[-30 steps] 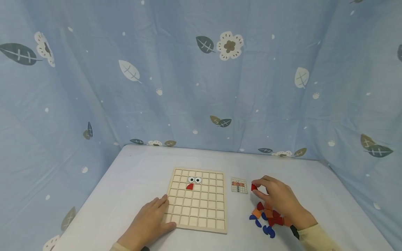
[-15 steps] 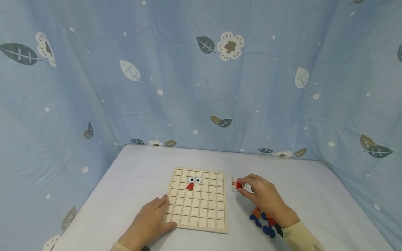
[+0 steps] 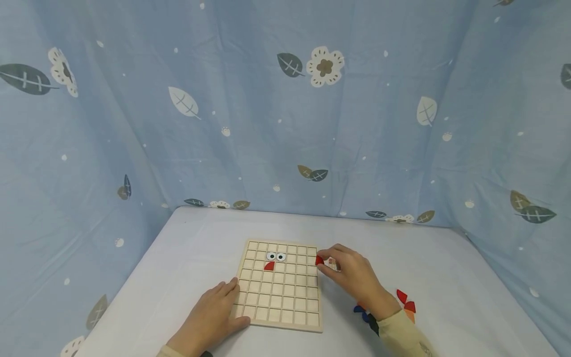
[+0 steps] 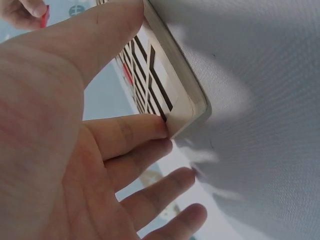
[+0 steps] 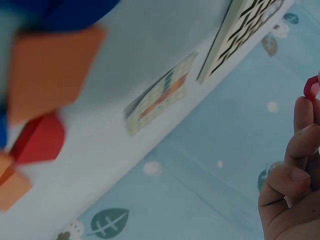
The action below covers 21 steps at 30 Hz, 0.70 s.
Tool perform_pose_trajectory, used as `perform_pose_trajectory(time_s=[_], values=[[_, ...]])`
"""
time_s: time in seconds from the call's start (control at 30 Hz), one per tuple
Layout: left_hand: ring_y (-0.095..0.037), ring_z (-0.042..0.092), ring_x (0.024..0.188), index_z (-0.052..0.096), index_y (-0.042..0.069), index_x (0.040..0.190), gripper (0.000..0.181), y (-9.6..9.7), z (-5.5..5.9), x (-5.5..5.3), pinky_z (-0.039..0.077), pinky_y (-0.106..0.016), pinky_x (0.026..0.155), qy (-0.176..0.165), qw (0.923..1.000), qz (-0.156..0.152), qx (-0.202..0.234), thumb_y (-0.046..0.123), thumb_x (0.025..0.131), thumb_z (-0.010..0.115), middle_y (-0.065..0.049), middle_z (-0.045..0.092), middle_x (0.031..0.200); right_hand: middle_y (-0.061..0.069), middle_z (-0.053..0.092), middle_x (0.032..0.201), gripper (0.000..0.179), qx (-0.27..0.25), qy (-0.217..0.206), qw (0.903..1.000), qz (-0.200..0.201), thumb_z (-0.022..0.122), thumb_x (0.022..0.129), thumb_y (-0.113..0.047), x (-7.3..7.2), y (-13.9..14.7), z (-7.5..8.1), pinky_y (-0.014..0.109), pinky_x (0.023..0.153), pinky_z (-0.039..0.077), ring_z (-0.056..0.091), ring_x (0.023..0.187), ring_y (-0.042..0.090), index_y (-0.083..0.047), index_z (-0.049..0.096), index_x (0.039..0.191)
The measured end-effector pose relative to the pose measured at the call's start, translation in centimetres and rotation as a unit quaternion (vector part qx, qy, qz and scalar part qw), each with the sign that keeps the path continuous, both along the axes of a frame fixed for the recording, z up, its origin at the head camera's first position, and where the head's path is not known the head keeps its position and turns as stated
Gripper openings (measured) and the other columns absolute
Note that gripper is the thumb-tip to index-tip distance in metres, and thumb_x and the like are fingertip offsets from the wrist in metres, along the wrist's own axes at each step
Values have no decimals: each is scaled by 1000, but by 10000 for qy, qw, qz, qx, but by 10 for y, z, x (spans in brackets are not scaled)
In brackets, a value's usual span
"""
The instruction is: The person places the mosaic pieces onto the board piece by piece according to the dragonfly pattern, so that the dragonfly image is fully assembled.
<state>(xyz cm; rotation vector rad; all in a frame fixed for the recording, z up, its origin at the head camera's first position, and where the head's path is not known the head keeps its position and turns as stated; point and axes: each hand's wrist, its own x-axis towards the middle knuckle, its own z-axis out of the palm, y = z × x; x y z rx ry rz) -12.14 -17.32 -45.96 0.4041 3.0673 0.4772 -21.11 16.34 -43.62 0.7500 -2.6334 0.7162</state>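
A wooden grid board lies on the table, with two eye pieces and a red quarter-circle piece set in its upper cells. My left hand rests at the board's left side near the front corner. In the left wrist view its thumb and index fingertip touch the board's frame, the other fingers loosely spread. My right hand pinches a second red piece between thumb and fingertips, at the board's right edge. That piece also shows in the right wrist view, at the fingertips of my hand.
A small pattern card lies right of the board, mostly hidden behind my right hand in the head view. Loose red, orange and blue pieces lie around my right forearm. A patterned blue curtain surrounds the table.
My right hand has moved left with the red piece, from beside the card, across it, to the board's right edge. My left hand has stayed in place.
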Motion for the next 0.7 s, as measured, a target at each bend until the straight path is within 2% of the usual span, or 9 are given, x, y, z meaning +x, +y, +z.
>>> perform_pose_trajectory(time_s=[0.27, 0.47, 0.57, 0.7], values=[[-45, 48, 133, 57, -10, 136, 85, -1, -1, 0, 40, -59, 110, 10, 10000, 8, 19, 51, 81, 81, -23, 50, 148, -11, 69, 94, 22, 133, 11, 9993, 349, 83, 87, -30, -6, -30, -1, 18, 51, 42, 47, 65, 3, -24, 77, 108], [-45, 49, 133, 57, -10, 135, 85, -1, -2, -1, 40, -59, 110, 50, 10000, -13, 50, 50, 81, 81, -23, 51, 147, -9, 70, 96, 25, 400, 7, 9976, 563, 82, 87, -29, -11, -50, 1, 27, 66, 56, 68, 85, 13, -21, 77, 110], [-45, 49, 132, 58, -10, 135, 84, -1, -2, -1, 40, -59, 109, 65, 10000, -27, 61, 50, 81, 81, -23, 51, 147, -8, 70, 97, 26, 474, -35, 9966, 670, 81, 88, -29, -16, -60, 2, 29, 70, 58, 70, 90, 15, -19, 77, 111], [-45, 49, 132, 58, -10, 135, 84, -1, -2, -1, 41, -59, 109, 92, 9999, -44, 65, 50, 81, 81, -23, 52, 147, -8, 71, 97, 24, 575, -211, 9950, 791, 80, 90, -28, -23, -70, -1, 28, 68, 57, 69, 88, 14, -18, 77, 111]])
